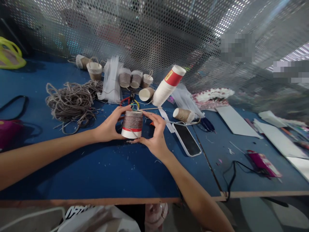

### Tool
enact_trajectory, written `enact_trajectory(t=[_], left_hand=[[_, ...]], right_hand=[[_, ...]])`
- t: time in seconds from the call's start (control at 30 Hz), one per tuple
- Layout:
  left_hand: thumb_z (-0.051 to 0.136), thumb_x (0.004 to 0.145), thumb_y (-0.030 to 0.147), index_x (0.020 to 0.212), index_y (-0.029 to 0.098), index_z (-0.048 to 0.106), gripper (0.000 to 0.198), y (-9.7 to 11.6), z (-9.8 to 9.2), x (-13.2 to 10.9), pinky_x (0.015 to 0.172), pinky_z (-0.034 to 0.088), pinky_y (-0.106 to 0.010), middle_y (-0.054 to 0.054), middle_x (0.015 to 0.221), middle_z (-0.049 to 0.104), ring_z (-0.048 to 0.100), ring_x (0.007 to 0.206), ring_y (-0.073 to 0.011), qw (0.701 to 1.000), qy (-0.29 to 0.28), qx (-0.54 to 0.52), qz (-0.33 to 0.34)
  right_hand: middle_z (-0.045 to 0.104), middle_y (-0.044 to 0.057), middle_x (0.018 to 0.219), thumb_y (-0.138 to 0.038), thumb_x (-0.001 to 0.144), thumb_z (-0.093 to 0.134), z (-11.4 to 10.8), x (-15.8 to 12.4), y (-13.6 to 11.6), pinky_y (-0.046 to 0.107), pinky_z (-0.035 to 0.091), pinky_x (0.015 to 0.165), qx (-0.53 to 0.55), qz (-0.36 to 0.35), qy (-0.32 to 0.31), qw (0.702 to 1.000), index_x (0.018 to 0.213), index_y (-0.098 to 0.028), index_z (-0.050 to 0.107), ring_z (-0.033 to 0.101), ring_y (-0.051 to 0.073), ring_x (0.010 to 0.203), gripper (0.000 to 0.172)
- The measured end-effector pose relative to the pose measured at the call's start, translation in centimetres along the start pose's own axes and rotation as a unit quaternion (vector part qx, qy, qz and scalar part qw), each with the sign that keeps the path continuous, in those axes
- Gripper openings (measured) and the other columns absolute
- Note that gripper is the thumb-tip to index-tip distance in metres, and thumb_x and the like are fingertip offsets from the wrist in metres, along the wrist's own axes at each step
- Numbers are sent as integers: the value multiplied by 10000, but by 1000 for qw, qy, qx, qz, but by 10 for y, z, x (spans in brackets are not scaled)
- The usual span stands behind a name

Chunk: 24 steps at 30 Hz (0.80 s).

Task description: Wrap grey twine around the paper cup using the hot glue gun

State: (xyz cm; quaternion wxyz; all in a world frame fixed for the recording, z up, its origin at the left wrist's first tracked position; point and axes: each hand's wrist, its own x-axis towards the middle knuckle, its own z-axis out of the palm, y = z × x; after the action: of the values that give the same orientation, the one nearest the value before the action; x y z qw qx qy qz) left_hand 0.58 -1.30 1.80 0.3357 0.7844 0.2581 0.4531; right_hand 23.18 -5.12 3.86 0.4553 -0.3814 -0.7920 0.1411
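Note:
Between my two hands is a paper cup [131, 124] with its wider end down. Grey-brown cord is wound round its upper part; a red band and white paper show below. My left hand [111, 125] grips the cup from the left, with its thumb low and fingers near the top. From the right, my right hand [155, 135] holds it with the thumb at the lower edge and fingers stretched toward the top. Just behind the cup lie pliers or scissors with red and yellow handles [137, 103], partly hidden. A tangle of grey cord [70, 101] lies to the left.
A leaning stack of paper cups [167, 86] stands behind my right hand. Several cord-wrapped cups [125, 78] line the back by a perforated metal screen [154, 38]. A phone [187, 139] lies right on the blue table [108, 174]. A purple packet [263, 163] lies farther right.

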Motion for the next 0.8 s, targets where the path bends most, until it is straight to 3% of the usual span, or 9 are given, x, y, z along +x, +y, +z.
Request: enact_trajectory(t=[0.1, 0.17, 0.23, 0.33, 0.43, 0.53, 0.67, 0.8], left_hand=[[884, 689, 354, 1422, 257, 435, 865, -6, -2, 1, 1076, 552, -489, -164, 1402, 490, 533, 1353, -347, 999, 45, 2, -4], [880, 695, 400, 1389, 280, 435, 833, -13, -3, 3, 1094, 533, -499, -149, 1422, 484, 542, 1346, -335, 995, 96, -19, 2], [866, 697, 486, 1377, 327, 398, 841, -20, -4, 5, 1108, 520, -500, -122, 1450, 475, 563, 1327, -309, 988, 145, -52, 28], [864, 670, 560, 1367, 373, 361, 879, -27, -3, 6, 1130, 498, -492, -94, 1496, 441, 531, 1369, -298, 980, 177, -67, 67], [880, 655, 540, 1357, 348, 380, 882, -27, -1, 5, 1139, 487, -491, -115, 1511, 443, 510, 1398, -315, 984, 147, -73, 69], [882, 670, 496, 1349, 312, 402, 852, -25, 1, 4, 1097, 529, -478, -138, 1487, 486, 582, 1326, -310, 989, 112, -91, 35], [899, 664, 420, 1357, 281, 414, 857, -27, 0, 5, 1072, 552, -470, -146, 1416, 546, 637, 1255, -298, 991, 104, -85, 9], [903, 658, 367, 1373, 267, 419, 870, -28, -1, 6, 1069, 555, -488, -156, 1412, 553, 643, 1249, -307, 992, 103, -68, 8]], right_hand=[[503, 135, 1366, -789, 817, 537, -6, 0, 7, 558, 497, 1047, -12, 12, 64, 998, 1358, -288, 353, 562, 316, 1266, 760], [532, 147, 1240, -732, 925, 336, -12, 1, 12, 555, 527, 965, -64, 73, 132, 986, 1268, -241, 405, 619, 297, 1112, 603], [547, 186, 1143, -699, 926, 346, -19, 3, 14, 586, 510, 949, -182, 170, 159, 955, 1157, -180, 462, 616, 331, 1070, 579], [584, 292, 1095, -722, 805, 561, -24, 11, 13, 623, 486, 941, -337, 337, 81, 876, 1106, -68, 514, 612, 438, 1099, 722], [649, 317, 1040, -712, 778, 604, -25, 20, 10, 568, 530, 856, -357, 451, -42, 817, 1137, -1, 553, 677, 455, 1021, 798], [706, 258, 950, -679, 793, 576, -26, 26, 8, 504, 552, 771, -349, 456, -98, 813, 978, -76, 663, 717, 428, 950, 637], [727, 187, 819, -536, 807, 565, -25, 27, 7, 445, 545, 697, -353, 426, -90, 828, 785, -154, 692, 734, 381, 859, 403], [726, 167, 807, -566, 793, 583, -23, 25, 10, 426, 539, 686, -346, 416, -70, 838, 815, -161, 689, 731, 366, 849, 419]])
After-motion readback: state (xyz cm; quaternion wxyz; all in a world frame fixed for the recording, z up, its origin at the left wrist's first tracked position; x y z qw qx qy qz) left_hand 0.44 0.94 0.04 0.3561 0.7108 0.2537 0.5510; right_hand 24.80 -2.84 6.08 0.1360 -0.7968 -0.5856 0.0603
